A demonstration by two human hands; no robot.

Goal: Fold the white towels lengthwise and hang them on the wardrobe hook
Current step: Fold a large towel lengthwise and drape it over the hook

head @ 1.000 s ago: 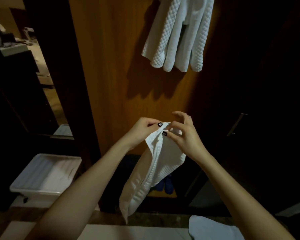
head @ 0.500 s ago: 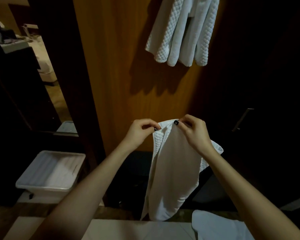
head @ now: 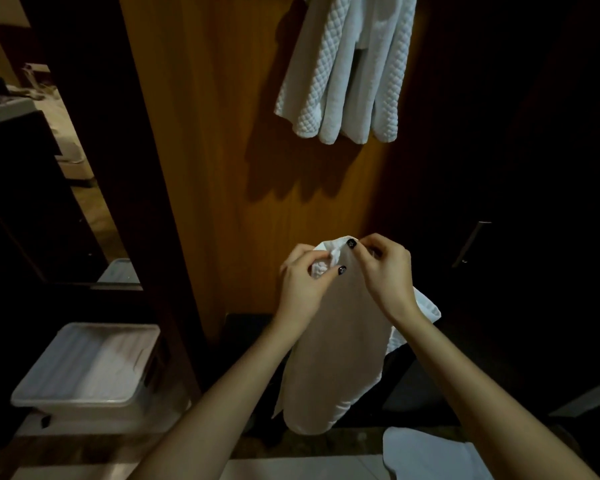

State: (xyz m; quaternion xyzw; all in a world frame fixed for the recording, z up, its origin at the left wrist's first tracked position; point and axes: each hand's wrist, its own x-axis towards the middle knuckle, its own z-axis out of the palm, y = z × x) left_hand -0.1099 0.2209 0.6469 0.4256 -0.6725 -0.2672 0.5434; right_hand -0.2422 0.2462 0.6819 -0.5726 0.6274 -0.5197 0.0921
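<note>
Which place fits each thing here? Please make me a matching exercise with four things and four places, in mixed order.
Things:
1. single white towel
2. bunch of quilted towels
3. white plastic bin
4. metal handle

Places:
A. low at the left
B. on the dark door at the right
C. pinched at its top by the left hand and right hand
D. hanging high against the wooden panel

Pairs: 1-C, 2-D, 3-A, 4-B.

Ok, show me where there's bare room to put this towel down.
Bare: the pale ledge at the bottom, left of the lying towel; also the wood panel left of and under the hung towels. Crowded: up top, where those towels bunch, and around the held towel.
</note>
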